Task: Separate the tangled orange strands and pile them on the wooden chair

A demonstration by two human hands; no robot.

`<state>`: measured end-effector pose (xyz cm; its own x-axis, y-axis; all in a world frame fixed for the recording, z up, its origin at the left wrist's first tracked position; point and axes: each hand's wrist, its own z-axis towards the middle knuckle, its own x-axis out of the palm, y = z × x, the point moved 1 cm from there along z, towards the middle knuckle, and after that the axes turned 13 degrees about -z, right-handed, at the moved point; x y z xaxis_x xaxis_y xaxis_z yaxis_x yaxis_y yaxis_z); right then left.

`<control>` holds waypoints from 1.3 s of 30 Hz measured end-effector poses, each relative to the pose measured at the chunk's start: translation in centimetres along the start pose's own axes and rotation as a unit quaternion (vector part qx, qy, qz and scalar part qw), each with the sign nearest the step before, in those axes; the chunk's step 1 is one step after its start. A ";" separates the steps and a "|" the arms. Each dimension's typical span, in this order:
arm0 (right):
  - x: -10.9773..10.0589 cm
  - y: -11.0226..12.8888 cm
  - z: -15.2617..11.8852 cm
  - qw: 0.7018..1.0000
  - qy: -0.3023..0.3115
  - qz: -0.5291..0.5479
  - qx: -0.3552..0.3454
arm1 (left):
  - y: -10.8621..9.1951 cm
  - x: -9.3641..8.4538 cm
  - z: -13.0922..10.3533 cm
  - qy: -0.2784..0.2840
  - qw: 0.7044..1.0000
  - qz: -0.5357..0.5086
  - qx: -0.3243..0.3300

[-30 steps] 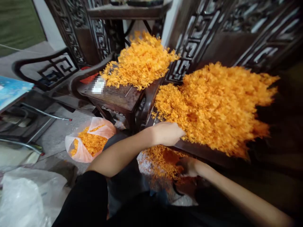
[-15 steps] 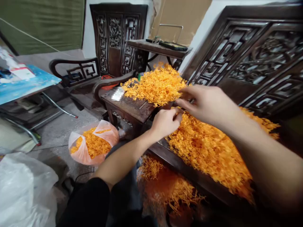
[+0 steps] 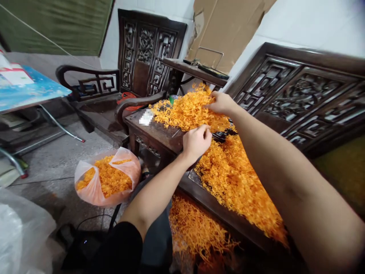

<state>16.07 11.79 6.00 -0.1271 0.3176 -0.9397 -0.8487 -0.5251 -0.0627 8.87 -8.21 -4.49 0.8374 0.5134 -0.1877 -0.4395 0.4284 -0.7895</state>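
Observation:
A heap of small orange stringy pieces (image 3: pixel 182 110) lies on a dark wooden side table (image 3: pixel 159 131). My right hand (image 3: pixel 224 102) reaches to the heap's right side, its thumb and fingers apart at the pieces, the tips partly hidden. Just in front of the heap, my left hand (image 3: pixel 198 140) is closed with its fingers curled in a pinch; whatever it holds is too small or hidden to make out. Below my right forearm, a larger spread of orange pieces (image 3: pixel 236 179) covers the dark wooden seat.
On the floor at left stands a translucent bag (image 3: pixel 82 171) of orange pieces. More orange strands (image 3: pixel 199 228) lie below the seat edge. A carved wooden chair (image 3: pixel 94 83), a blue-topped folding table (image 3: pixel 48 89) and white plastic sheeting (image 3: pixel 25 232) are to the left.
My right hand has moved away from my left hand, up and left onto the heap's right side. My left hand stays closed near the heap's front. The camera view has shifted.

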 end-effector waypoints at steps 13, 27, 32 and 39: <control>-3.0 1.2 -4.7 0.990 -0.102 -0.063 0.078 | 2.6 -0.8 2.9 -0.160 0.987 -0.013 0.016; -0.7 8.2 -13.5 0.960 0.005 -0.108 -0.258 | 3.0 -3.0 4.2 -0.191 0.982 0.001 0.004; -0.2 11.7 -16.2 0.932 0.019 -0.163 -0.323 | 3.3 -5.7 4.4 -0.174 0.983 0.003 -0.065; -7.0 12.9 -15.0 0.974 -0.056 -0.126 -0.181 | 4.1 -8.1 3.0 -0.070 0.972 0.141 -0.174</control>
<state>13.76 -9.05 6.76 -0.0105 0.5462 -0.8376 -0.6270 -0.6561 -0.4200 -0.69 -8.38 -4.49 0.6362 0.6808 -0.3630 -0.4884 -0.0088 -0.8725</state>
